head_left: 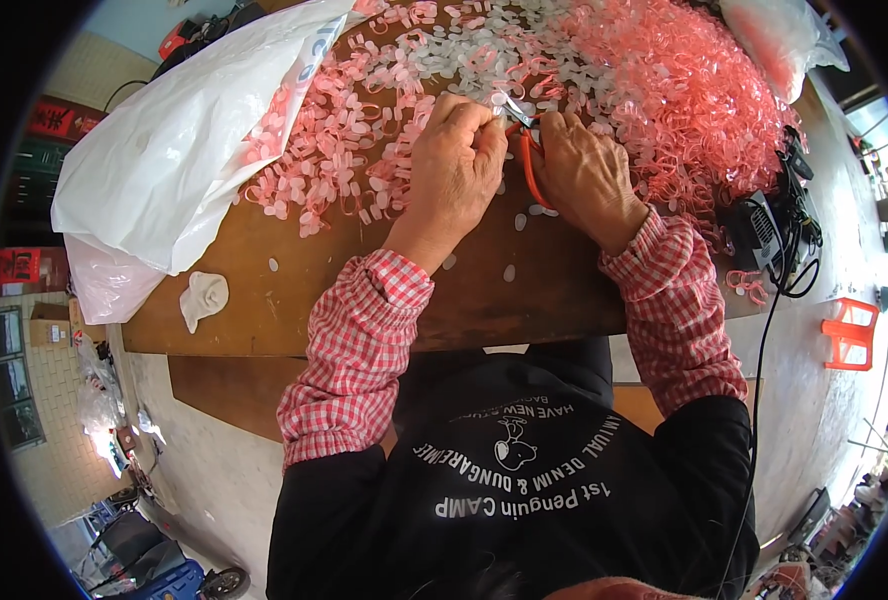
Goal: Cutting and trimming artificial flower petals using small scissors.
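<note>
My right hand [584,170] is wrapped round the red-orange handles of small snips [532,172]. Their metal blades point up and left, towards my left hand [456,160]. Thumb and forefinger of that hand are pinched together on a small translucent plastic piece [500,99], which sits right at the blade tips. Whether the blades touch it, I cannot tell. Just beyond both hands lies a spread of loose whitish oval plastic bits [464,52]. Pink plastic pieces [339,140] with thin loops are scattered left of my left hand.
A large heap of pink looped pieces [684,100] covers the far right of the brown table [364,300]. At left lies a white plastic bag [184,150], with a crumpled pale cloth [204,298] near it. A black device with cables [764,230] stands at the right edge.
</note>
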A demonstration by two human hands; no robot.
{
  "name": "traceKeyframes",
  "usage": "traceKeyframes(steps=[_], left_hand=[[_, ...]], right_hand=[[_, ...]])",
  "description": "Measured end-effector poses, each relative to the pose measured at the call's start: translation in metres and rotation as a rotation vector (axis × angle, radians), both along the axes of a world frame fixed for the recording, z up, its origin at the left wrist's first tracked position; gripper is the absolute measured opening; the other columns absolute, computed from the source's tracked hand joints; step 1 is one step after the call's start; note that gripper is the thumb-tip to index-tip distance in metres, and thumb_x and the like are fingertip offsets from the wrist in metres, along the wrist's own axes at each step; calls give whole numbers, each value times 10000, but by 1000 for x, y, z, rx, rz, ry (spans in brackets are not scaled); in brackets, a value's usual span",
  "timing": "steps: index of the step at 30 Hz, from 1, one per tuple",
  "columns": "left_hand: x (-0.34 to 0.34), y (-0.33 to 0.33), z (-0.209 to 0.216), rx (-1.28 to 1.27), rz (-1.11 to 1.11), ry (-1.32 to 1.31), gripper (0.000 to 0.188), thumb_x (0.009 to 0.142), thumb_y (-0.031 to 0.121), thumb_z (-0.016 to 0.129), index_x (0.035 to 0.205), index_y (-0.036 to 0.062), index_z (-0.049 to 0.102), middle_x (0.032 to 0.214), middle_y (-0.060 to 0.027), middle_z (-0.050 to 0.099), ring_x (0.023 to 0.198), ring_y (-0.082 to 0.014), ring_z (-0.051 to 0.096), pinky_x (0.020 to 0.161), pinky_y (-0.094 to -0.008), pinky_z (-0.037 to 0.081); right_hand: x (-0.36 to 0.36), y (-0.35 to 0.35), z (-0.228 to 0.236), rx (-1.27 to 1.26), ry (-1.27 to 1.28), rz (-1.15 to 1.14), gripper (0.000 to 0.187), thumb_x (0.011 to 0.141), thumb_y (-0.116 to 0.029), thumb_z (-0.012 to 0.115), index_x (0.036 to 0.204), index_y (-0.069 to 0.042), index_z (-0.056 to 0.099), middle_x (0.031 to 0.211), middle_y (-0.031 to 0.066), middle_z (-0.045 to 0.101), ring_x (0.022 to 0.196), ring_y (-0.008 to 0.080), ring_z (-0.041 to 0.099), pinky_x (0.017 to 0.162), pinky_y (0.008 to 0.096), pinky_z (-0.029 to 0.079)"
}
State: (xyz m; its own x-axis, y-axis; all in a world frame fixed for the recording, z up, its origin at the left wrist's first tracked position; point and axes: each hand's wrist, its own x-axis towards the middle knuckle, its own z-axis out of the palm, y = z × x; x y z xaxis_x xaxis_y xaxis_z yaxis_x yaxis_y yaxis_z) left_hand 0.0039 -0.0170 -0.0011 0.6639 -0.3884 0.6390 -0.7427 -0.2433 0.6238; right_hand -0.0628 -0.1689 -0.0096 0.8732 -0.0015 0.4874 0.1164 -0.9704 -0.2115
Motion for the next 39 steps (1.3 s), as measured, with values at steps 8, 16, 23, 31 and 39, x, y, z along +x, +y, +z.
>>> traceKeyframes(steps=[8,16,23,31,39], left_hand=[[-2,5,8,46,18,26,68,867,41,601,847,-9,560,831,-113,555,699,-257,585,610,-349,481],[5,10,8,143,-13,0,53,862,23,580,850,-8,540,823,-112,555,711,-254,573,644,-349,474],[10,11,4,64,1,-47,71,903,59,594,952,8,596,844,-109,606,680,-230,597,579,-327,485],[2,13,9,-70,-179,422,194,988,173,551,1030,12,651,785,2,651,607,-35,547,527,-194,440],[2,5,4,107,-116,123,110,917,127,621,932,20,643,714,-97,610,596,-191,570,547,-316,450]], right_hand=[[-4,-2,13,1,-15,-47,258,878,-263,650,956,-46,533,901,145,590,665,351,631,528,449,496],[0,-10,10,17,-23,-9,283,855,-301,671,972,-63,571,876,117,612,661,341,640,528,441,498],[1,-14,9,69,41,55,297,887,-313,659,859,-25,589,631,133,558,518,285,575,477,401,437],[9,-16,16,1008,222,224,220,913,-237,677,1040,-58,663,662,-86,514,581,27,455,505,216,373],[7,-28,16,624,171,205,240,855,-203,696,938,10,624,659,77,570,595,116,525,546,297,432]])
